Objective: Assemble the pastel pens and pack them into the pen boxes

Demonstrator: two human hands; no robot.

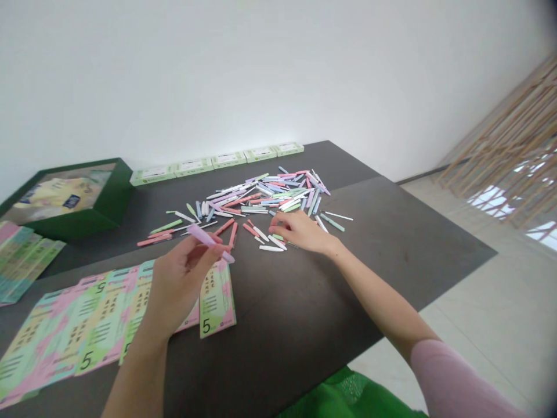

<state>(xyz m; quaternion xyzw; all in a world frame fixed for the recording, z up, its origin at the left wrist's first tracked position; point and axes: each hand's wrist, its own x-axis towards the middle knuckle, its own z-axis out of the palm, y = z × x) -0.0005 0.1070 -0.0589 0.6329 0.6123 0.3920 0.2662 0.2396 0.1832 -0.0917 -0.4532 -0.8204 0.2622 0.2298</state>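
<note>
The left hand (178, 284) rises from the bottom of the view, wrist bent, with thumb and fingers closed together on a lilac plastic stick (209, 240) that lies slantwise across the fingertips, above printed cards marked 5 (93, 325). The right arm stretches out across the dark table (391, 244) from a pink sleeve (456, 383). The right hand (301, 231) is palm down and empty, its fingers (278, 223) slightly spread at the near edge of a loose pile of pastel sticks (265, 200). Whether they touch a stick, I cannot tell. A row of green-trimmed boxes (217, 161) lies beyond the pile.
</note>
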